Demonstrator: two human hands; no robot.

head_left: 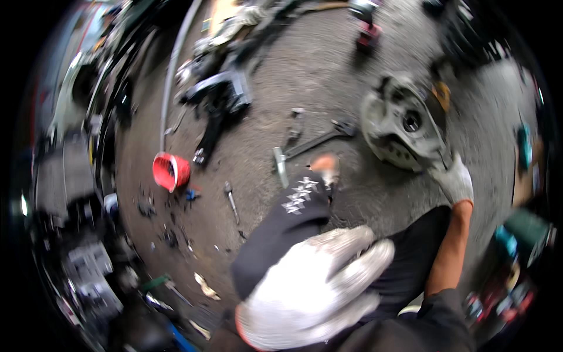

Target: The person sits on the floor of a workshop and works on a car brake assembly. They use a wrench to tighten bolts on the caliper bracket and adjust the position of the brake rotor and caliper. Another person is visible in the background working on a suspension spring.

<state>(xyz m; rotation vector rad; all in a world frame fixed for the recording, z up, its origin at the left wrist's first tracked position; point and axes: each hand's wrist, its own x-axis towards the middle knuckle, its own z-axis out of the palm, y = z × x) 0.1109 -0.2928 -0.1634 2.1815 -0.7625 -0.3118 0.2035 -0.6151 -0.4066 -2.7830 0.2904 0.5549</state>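
My left hand (316, 287), in a white work glove, is raised close in front, over my legs. Its fingers are stretched out and apart, and nothing shows in them. Farther off to the right, my gloved right hand (454, 180) has its fingers closed on the near edge of a round, grey cast-metal housing (404, 122). The housing rests on the ground with a round bore and several holes facing up; its exact kind I cannot tell. Some of the right fingertips are hidden by its edge. The picture is smeared by motion.
A long dark tool (316, 142) with a pale green crosspiece lies by my foot. A ratchet-like tool (232, 202) and a red container (171, 172) lie left, among small scattered parts. Metal parts (226, 94) are heaped at the far left; a red tool (368, 36) stands far back.
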